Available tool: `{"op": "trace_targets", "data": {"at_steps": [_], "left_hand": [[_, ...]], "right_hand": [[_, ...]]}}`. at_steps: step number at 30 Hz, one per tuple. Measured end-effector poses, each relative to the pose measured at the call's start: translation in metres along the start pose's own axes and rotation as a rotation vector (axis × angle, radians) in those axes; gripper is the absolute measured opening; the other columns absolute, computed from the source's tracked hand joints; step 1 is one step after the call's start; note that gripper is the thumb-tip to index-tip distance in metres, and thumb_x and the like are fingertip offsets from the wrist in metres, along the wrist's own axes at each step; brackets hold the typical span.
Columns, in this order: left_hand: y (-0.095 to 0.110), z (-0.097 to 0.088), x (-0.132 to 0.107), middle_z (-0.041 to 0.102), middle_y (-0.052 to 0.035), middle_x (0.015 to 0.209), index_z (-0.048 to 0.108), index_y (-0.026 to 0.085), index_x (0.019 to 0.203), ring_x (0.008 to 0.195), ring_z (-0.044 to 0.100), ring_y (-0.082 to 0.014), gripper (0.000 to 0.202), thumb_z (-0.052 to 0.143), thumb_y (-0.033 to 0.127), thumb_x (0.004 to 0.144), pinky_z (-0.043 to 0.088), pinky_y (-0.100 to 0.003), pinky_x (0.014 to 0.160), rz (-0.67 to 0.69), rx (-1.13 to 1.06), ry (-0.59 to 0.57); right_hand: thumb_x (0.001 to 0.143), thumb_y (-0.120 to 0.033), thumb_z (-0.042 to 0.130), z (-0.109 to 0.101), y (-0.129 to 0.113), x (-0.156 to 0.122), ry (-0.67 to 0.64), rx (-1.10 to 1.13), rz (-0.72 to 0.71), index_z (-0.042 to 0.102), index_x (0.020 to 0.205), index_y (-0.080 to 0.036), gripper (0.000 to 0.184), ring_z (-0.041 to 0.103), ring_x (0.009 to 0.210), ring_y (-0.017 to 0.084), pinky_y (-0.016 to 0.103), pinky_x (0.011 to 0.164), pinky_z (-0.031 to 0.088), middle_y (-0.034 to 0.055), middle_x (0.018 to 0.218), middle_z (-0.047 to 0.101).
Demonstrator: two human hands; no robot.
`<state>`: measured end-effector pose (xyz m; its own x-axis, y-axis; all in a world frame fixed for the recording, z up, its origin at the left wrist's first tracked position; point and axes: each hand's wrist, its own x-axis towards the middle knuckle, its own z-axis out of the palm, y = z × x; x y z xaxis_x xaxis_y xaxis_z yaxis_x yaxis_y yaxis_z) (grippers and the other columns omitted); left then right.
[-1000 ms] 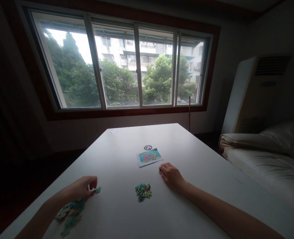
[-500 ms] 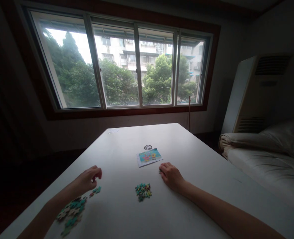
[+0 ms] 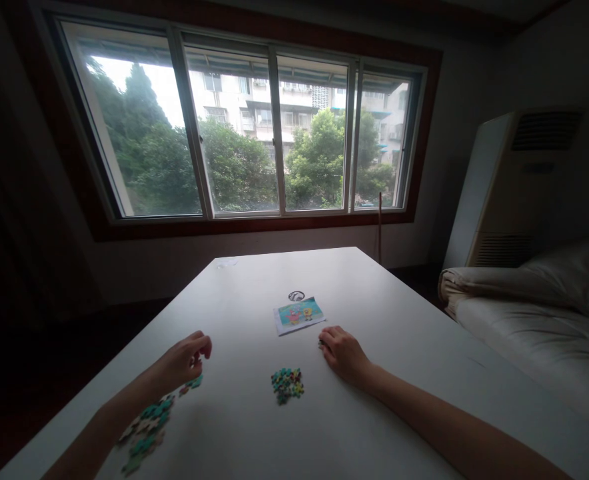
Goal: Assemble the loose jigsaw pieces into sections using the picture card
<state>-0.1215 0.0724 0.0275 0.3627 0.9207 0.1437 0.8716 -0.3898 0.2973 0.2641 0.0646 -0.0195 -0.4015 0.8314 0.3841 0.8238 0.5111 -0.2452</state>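
My left hand (image 3: 190,357) hovers over the left side of the table, its fingers curled inward; whatever is in them, if anything, is hidden. Just below it lie a few loose jigsaw pieces (image 3: 193,383), partly covered by the hand. A larger heap of jigsaw pieces (image 3: 147,430), teal and beige, spreads beside my left forearm. On the right, my right hand (image 3: 345,357) rests on the tabletop with bent fingers closed on a small dark jigsaw piece (image 3: 320,343). Between the hands sits a compact pile of teal, yellow and red pieces (image 3: 287,385).
A cartoon picture sheet (image 3: 299,315) lies past the pile on the white table (image 3: 254,287). Behind it is a round black-and-white mark (image 3: 296,296). Clear plastic (image 3: 226,263) lies at the far left corner. A pale sofa (image 3: 519,327) stands along the right.
My left hand has shifted slightly right, now covering more of the small group of loose pieces. My right hand stays in place.
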Motion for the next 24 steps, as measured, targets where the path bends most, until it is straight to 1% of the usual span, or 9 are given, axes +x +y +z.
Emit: {"op": "trace_targets", "data": {"at_steps": [4,6,10,12,16,18,20,23,24], "left_hand": [[0.008,0.004,0.001,0.049,0.0003,0.075,0.047,0.019,0.07,0.06,0.051,-0.011,0.009,0.045,0.014,0.062,0.039,-0.02,0.053,0.023,-0.034,-0.006],[0.018,0.01,0.002,0.051,-0.0005,0.078,0.048,0.019,0.071,0.061,0.053,-0.0108,0.008,0.045,0.014,0.065,0.041,-0.02,0.054,0.054,-0.074,-0.018],[0.053,0.031,0.001,0.054,-0.0014,0.081,0.047,0.019,0.071,0.062,0.053,-0.0096,0.011,0.044,0.01,0.065,0.043,-0.02,0.056,0.168,-0.229,-0.038],[0.074,0.045,0.0,0.053,-0.0007,0.079,0.046,0.019,0.071,0.062,0.052,-0.0097,0.016,0.044,0.007,0.062,0.043,-0.02,0.057,0.231,-0.255,-0.038],[0.104,0.068,-0.005,0.05,0.0013,0.075,0.041,0.021,0.07,0.063,0.052,-0.0099,0.017,0.043,0.006,0.063,0.046,-0.02,0.058,0.257,-0.354,0.068],[0.115,0.073,-0.008,0.049,0.0015,0.074,0.041,0.021,0.07,0.064,0.052,-0.0104,0.016,0.044,0.007,0.064,0.048,-0.021,0.06,0.256,-0.412,0.136],[0.125,0.076,-0.012,0.048,0.002,0.072,0.041,0.022,0.069,0.062,0.051,-0.0107,0.015,0.045,0.008,0.065,0.049,-0.022,0.059,0.246,-0.459,0.202],[0.141,0.077,-0.018,0.048,0.0016,0.07,0.041,0.022,0.067,0.062,0.051,-0.0117,0.014,0.046,0.01,0.069,0.049,-0.023,0.058,0.236,-0.496,0.298],[0.147,0.077,-0.021,0.048,0.0014,0.069,0.041,0.022,0.067,0.061,0.051,-0.012,0.014,0.046,0.01,0.071,0.048,-0.023,0.057,0.236,-0.499,0.332]], "right_hand": [[0.083,-0.013,0.05,0.0,-0.001,0.0,0.011,0.003,-0.002,0.058,0.098,-0.019,0.018,0.052,0.101,0.02,0.029,0.089,0.041,0.007,0.108,0.06],[0.083,-0.012,0.05,0.001,-0.001,0.0,0.023,0.003,0.0,0.058,0.1,-0.018,0.02,0.051,0.103,0.02,0.03,0.09,0.041,0.0072,0.111,0.059],[0.08,-0.008,0.049,0.003,-0.001,0.0,0.054,0.0,-0.005,0.058,0.102,-0.018,0.025,0.05,0.105,0.021,0.031,0.092,0.04,0.0081,0.113,0.058],[0.079,-0.007,0.049,0.002,-0.002,0.0,0.075,-0.007,-0.059,0.058,0.101,-0.017,0.026,0.049,0.106,0.022,0.033,0.093,0.039,0.009,0.113,0.057],[0.078,-0.006,0.049,-0.006,-0.015,-0.003,0.113,0.024,-0.173,0.058,0.1,-0.017,0.026,0.05,0.102,0.023,0.036,0.091,0.039,0.0095,0.108,0.059],[0.078,-0.008,0.05,-0.011,-0.028,-0.006,0.123,0.114,-0.118,0.058,0.097,-0.018,0.023,0.053,0.094,0.022,0.035,0.085,0.041,0.0079,0.099,0.061],[0.078,-0.011,0.052,-0.014,-0.045,-0.011,0.129,0.269,-0.016,0.058,0.096,-0.019,0.021,0.056,0.084,0.019,0.031,0.077,0.044,0.0059,0.092,0.061],[0.08,-0.018,0.054,-0.012,-0.07,-0.02,0.033,0.586,0.086,0.058,0.092,-0.018,0.013,0.056,0.065,0.014,0.026,0.064,0.044,0.0012,0.074,0.061],[0.08,-0.022,0.056,-0.01,-0.077,-0.023,0.011,0.699,0.14,0.056,0.095,-0.017,0.016,0.056,0.063,0.014,0.025,0.061,0.043,-0.0002,0.069,0.06]]}}
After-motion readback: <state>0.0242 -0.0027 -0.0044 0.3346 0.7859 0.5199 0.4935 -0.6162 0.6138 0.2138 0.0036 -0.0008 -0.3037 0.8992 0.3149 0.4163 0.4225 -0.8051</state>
